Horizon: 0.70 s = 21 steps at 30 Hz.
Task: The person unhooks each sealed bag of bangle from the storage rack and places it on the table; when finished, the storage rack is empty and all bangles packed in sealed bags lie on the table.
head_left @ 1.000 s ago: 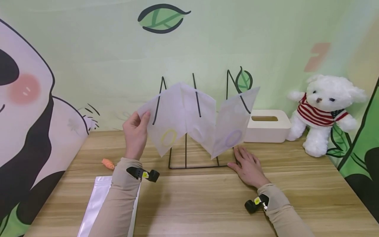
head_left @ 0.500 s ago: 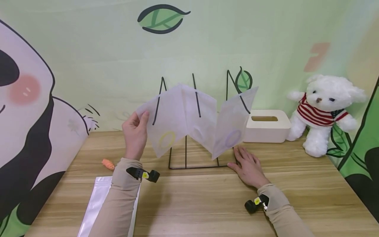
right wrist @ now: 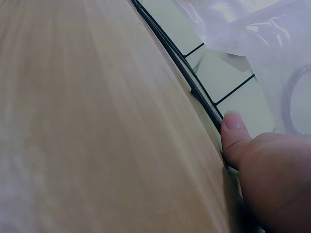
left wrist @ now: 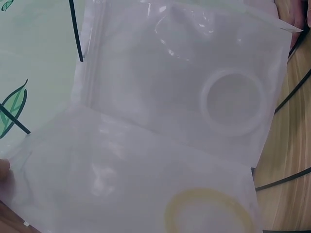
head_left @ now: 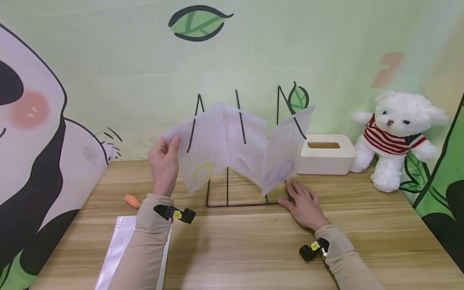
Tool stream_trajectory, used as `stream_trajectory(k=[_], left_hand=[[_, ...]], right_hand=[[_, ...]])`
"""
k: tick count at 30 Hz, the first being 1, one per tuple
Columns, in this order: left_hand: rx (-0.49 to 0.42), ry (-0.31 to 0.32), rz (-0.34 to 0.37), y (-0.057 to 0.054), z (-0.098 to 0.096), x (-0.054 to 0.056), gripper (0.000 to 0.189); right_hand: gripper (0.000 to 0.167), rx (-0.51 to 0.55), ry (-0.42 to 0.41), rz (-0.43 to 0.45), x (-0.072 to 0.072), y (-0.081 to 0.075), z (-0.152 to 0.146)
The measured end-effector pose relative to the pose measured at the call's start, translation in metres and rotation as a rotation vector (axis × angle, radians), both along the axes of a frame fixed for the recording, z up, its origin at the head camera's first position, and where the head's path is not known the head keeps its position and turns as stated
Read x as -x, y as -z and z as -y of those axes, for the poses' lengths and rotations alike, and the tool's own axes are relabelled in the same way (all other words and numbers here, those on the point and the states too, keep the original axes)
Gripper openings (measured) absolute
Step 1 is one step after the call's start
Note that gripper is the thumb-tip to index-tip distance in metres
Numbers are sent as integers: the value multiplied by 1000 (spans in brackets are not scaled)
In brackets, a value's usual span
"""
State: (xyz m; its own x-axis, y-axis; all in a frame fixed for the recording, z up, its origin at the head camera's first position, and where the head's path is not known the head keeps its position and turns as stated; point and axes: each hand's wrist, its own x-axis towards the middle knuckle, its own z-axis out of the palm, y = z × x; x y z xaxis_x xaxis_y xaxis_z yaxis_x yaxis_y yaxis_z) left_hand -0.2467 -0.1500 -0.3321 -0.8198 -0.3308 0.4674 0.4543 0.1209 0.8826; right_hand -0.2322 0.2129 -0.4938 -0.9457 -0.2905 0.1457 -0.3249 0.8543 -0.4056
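Observation:
Three translucent zip bags hang side by side on the prongs of a black wire rack (head_left: 227,185). A yellow ring shows through the left bag (head_left: 195,149), a pale ring through the middle bag (left wrist: 170,58), and a purple ring through the right bag (head_left: 286,145). My left hand (head_left: 164,165) pinches the left bag's outer upper edge between thumb and fingers. On the table, my right hand (head_left: 304,203) rests with fingers extended at the rack's right front corner. Its thumb lies against the base wire in the right wrist view.
Behind the rack to the right stands a white tissue box (head_left: 326,159), with a white teddy bear (head_left: 396,137) beyond it. An orange carrot-like piece (head_left: 132,201) and a white pouch (head_left: 117,249) lie on the wooden table (head_left: 246,249) at left.
My left hand has shifted slightly left, drawing the left bag's edge with it. The middle and right bags have swung a little at their lower corners. My right hand has stayed put.

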Motion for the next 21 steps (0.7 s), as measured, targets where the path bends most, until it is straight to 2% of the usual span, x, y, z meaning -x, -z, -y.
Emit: stream_trajectory(k=[21], left_hand=[[-7,7,-2,0,3,-3,32]], right_hand=[[70,7,-2,12,-2,-1,1]])
